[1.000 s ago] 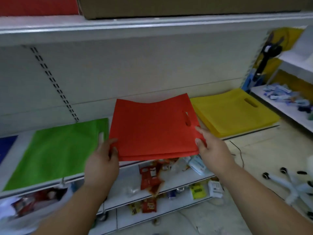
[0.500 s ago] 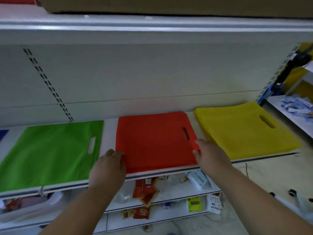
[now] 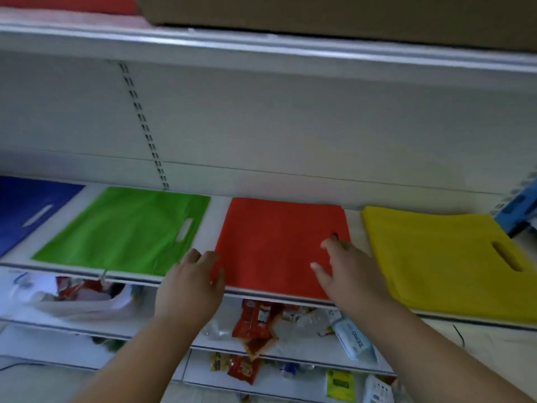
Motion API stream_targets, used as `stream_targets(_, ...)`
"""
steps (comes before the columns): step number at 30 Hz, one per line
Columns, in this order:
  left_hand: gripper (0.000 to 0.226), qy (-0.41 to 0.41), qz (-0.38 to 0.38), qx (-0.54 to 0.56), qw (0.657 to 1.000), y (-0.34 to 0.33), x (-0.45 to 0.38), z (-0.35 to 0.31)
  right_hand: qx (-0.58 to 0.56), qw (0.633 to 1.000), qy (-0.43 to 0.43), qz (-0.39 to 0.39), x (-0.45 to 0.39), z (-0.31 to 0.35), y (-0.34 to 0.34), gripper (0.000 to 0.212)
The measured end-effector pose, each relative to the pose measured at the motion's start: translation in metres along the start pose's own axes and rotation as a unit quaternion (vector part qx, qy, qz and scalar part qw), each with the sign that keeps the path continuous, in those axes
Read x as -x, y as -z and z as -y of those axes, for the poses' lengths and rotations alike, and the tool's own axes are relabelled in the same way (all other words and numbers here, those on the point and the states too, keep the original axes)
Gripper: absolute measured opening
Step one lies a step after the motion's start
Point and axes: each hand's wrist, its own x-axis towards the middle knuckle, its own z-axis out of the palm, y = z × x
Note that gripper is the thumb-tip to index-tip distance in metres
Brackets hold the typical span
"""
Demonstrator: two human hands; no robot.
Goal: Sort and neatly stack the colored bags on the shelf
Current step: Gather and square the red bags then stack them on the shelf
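**Both hands square the red bags on the shelf**

Both hands lie at the front of the red bag stack (image 3: 279, 245). The left hand (image 3: 190, 282) is at its front left corner, with fingers bent loosely against the edge; I cannot tell if it pinches the fabric or only touches it. The right hand (image 3: 345, 269) rests on top near the front right corner, fingers spread and fairly straight, close to the cut-out handle, which it partly hides.

The red stack lies flat on the white shelf (image 3: 220, 216), between the green bags (image 3: 125, 231) and the yellow bag stack (image 3: 444, 257). A blue bag (image 3: 26, 207) lies at the far left.

These bags look like thin, soft fabric, so they are probably light and floppy, and the layers may slide over each other. In my judgement it is better to hold two opposite edges or corners and press flat from above, not to lift by one corner. The stack seems nearly aligned; a small push to the back may finish it.
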Motion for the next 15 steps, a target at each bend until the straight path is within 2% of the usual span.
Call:
stream_targets(7,0.037,0.082,-0.037,0.008,0.996,0.039,0.031,0.08,-0.046,0.989,0.135,-0.035,-0.015,0.132,0.008,0.043)
stream_targets(12,0.028,0.133,-0.082,-0.001,0.988,0.085,0.072,0.201,-0.065,0.971,0.228,-0.028,-0.018,0.268,-0.014,0.053)
stream_targets(15,0.033,0.18,-0.079,-0.02,0.98,0.127,0.106,0.283,-0.092,0.959,0.266,-0.017,-0.015,0.368,-0.026,0.057)
